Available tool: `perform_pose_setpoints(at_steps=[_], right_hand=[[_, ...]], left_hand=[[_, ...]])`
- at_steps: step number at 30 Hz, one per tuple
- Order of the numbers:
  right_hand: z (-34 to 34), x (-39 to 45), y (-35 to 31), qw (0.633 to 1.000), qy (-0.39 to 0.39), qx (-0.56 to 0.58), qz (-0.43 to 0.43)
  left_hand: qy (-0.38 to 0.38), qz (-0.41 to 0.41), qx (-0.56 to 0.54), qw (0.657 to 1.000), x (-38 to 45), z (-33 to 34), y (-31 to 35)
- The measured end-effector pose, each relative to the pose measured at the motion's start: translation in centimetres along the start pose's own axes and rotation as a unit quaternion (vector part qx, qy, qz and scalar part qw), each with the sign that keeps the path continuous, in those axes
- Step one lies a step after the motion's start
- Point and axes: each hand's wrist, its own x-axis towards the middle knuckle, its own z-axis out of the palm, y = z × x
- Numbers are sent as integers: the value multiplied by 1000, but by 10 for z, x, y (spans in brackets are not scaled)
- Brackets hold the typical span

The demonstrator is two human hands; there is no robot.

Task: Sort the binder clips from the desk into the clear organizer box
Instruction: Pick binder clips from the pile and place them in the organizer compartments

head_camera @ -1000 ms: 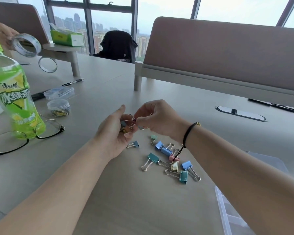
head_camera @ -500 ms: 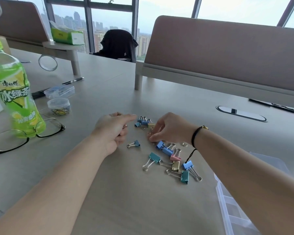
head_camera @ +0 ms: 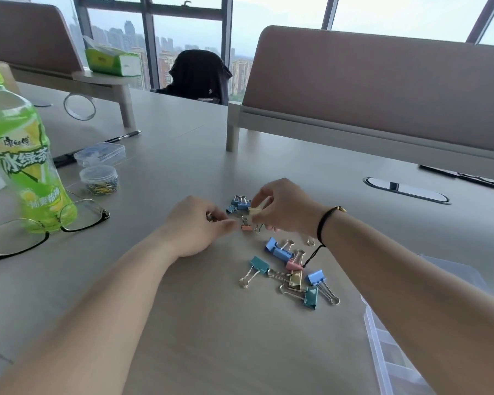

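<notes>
Head view: right hand (head_camera: 285, 208) pinches a yellow clip (head_camera: 255, 210), partly hidden.

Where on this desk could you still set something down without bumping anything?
Bare desk lies between the two forearms, near of the binder clips. Another patch runs between the clips and the divider leg. It is crowded left, around the green tea bottle, eyeglasses and paper clip tub.

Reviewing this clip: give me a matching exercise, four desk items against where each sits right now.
Items:
1. cream binder clip
2. green bottle
3. eyeglasses
4. clear organizer box

Places:
A. near right edge of the desk
B. far left, standing upright
C. pinched in the right hand
D. lying in front of the bottle

Pairs: 1-C, 2-B, 3-D, 4-A
</notes>
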Motion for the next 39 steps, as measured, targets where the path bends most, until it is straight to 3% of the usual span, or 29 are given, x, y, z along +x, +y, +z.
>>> perform_pose_setpoints(at_steps=[2,5,8,10,15,22,25,30,39], right_hand=[[4,0,-3,1000,-18,-11,-13],[10,-5,-10,989,-65,-123,-58],[11,-5,-14,979,-70,-178,-74],[10,-5,-16,974,-74,-197,-81],[8,-3,-22,962,-96,-245,-77],[10,0,-17,982,-75,-165,-46],[12,1,-19,976,-79,-194,-57],[15,0,-22,962,-85,-250,-69],[15,2,-30,976,-124,-176,-6]], left_hand=[[13,-60,-201,978,3,1,2],[-30,-169,-499,849,7,-1,8],[-68,-242,-632,733,7,-5,8],[-53,-260,-652,710,7,-7,7],[-44,-258,-635,726,8,-4,8],[0,-239,-598,765,14,0,6],[3,-234,-586,776,14,2,6],[13,-236,-583,777,15,2,6],[16,-240,-558,794,12,2,9]])
